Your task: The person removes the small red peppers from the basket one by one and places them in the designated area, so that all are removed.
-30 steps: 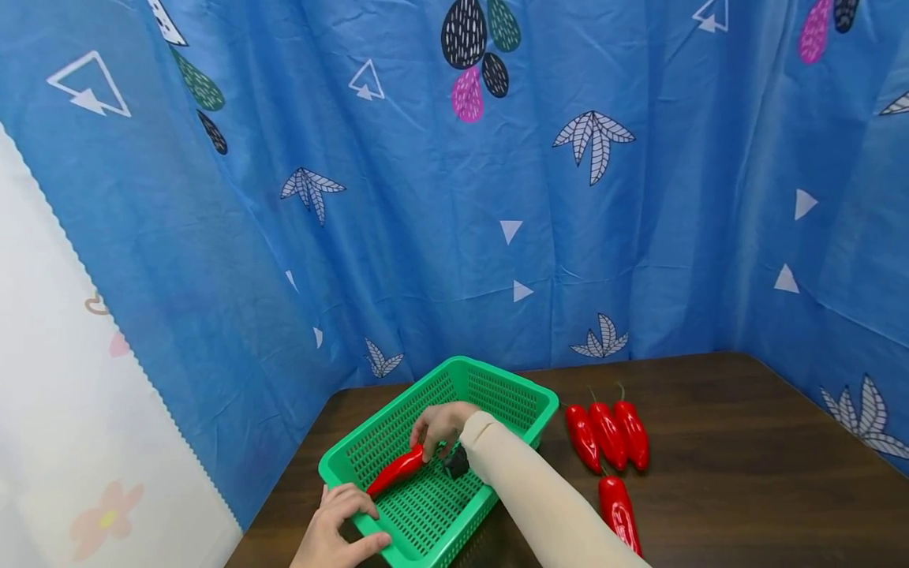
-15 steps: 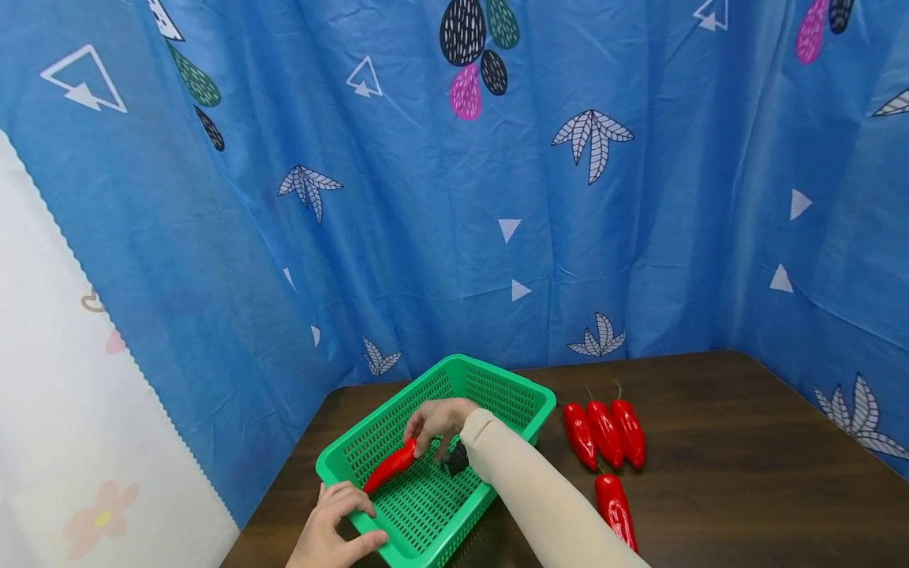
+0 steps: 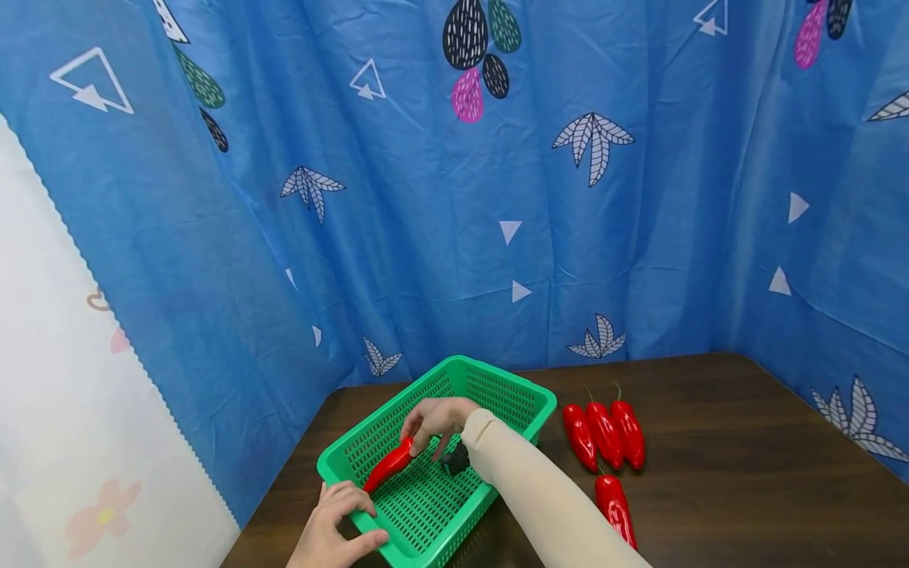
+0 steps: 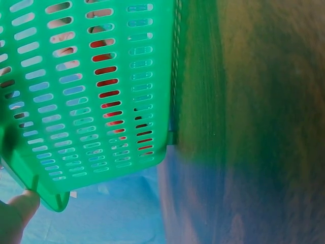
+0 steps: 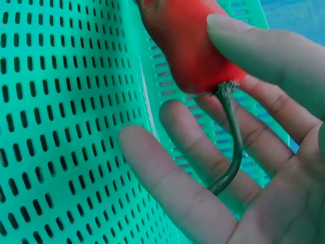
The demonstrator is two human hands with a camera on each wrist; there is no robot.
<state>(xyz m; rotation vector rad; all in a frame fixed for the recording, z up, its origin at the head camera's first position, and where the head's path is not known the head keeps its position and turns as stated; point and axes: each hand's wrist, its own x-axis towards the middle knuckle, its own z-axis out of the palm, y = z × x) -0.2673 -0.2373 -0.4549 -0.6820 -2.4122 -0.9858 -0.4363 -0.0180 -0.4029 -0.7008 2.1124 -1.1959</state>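
Observation:
A green plastic basket (image 3: 426, 513) with slotted walls stands on the table. My left hand (image 3: 334, 525) grips its near-left corner, fingers over the rim and thumb along the near side. Inside the basket, my right hand (image 3: 436, 422) pinches a glossy red chili pepper (image 3: 389, 467) near its stem end; the pepper slants down to the left. In the right wrist view, thumb and fingers hold the pepper (image 5: 188, 46), while its curved green stem (image 5: 236, 132) hangs across the other, spread fingers. Red shows through the slots of the basket wall (image 4: 84, 56) in the left wrist view.
Right of the basket, three red chili peppers (image 3: 605, 434) lie side by side on the dark wooden table (image 3: 738, 465). Another chili pepper (image 3: 615, 509) lies nearer, beside the right sleeve (image 3: 540, 489). A blue patterned curtain (image 3: 454, 197) hangs behind the table.
My right hand has shifted slightly left inside the basket, with the chili pepper still in its grip. My left hand keeps its hold on the basket rim.

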